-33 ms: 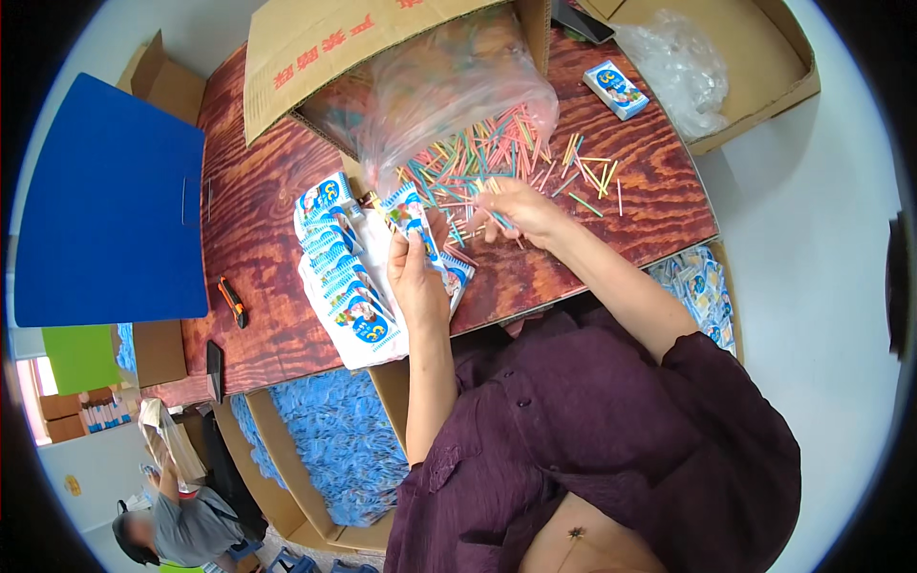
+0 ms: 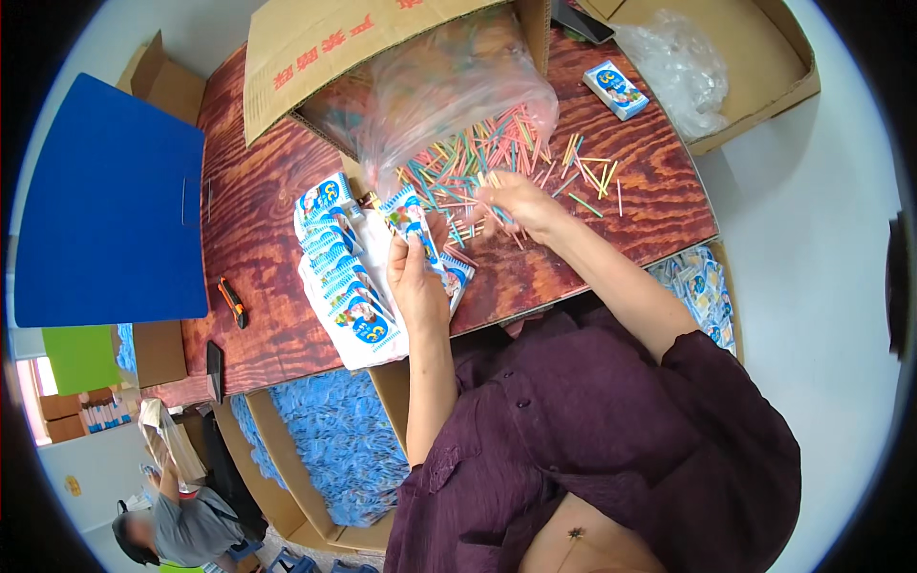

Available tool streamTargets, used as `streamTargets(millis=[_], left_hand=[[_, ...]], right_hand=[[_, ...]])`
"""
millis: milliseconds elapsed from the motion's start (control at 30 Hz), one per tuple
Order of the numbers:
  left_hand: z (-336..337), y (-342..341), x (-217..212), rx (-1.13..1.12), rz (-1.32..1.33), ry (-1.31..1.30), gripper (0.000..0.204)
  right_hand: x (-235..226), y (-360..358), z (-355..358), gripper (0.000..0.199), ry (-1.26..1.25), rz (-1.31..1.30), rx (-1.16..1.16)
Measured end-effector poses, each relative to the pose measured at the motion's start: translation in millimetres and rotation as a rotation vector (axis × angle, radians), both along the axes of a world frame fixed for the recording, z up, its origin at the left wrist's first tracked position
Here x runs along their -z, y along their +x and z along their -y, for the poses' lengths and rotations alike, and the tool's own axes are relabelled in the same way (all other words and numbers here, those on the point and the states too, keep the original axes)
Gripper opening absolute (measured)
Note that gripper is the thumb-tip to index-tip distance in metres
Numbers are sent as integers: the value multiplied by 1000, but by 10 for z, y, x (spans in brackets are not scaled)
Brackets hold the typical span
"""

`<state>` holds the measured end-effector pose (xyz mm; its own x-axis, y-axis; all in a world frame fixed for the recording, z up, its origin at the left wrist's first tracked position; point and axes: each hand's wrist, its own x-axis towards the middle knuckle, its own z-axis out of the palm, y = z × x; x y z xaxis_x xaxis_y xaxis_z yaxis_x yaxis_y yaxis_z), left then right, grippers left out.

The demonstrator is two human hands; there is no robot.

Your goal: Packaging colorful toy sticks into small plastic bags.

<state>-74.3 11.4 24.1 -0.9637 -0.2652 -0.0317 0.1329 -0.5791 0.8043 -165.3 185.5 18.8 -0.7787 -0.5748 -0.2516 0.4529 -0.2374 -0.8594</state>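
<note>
Left hand [image 2: 417, 277]: fingers closed around a small blue-and-white printed packet [image 2: 411, 218], held upright above the table, thumb pressed on its face. A second packet of the same kind [image 2: 457, 274] lies just below the hand, touching it.

Right hand [image 2: 521, 203]: fingertips drawn together, pinching a few thin coloured sticks [image 2: 482, 196] out of the loose pile. Exact count in the pinch cannot be read.

The pile of coloured sticks [image 2: 478, 158] spreads across the red-brown wooden table [image 2: 258, 229], spilling from the mouth of a clear plastic bag [image 2: 449, 81]. The bag sits inside a cardboard box [image 2: 315, 67] tipped on its side at the far edge of the table. A few stray sticks [image 2: 597, 181] lie apart to the right of the pile.

Left of the left hand: a fanned stack of the same blue-and-white packets [image 2: 339, 277], overlapping in a row on a white sheet. One small blue box [image 2: 616, 91] lies alone near the far right of the table, beside a second cardboard box holding crumpled clear plastic [image 2: 678, 62].

An orange-handled utility knife [image 2: 232, 303] lies on the near left of the table. A blue board [image 2: 110, 201] stands at the left. Below the table edge, open cartons of blue packets [image 2: 334, 444]. Another person [image 2: 177, 530] sits at lower left.
</note>
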Motion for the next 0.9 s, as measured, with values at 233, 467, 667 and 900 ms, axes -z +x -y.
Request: streamTargets(millis=[233, 467, 667, 900], left_hand=[[44, 253, -31, -48, 64, 0, 20], [68, 445, -69, -72, 77, -18, 17], [64, 522, -2, -66, 103, -26, 16], [32, 565, -3, -48, 131, -18, 14]], right_hand=[[-266, -440, -117, 21, 425, -164, -10], [-343, -455, -272, 15, 429, -468, 217], [-103, 170, -83, 14, -369, 346, -38], [106, 569, 152, 14, -61, -107, 266]])
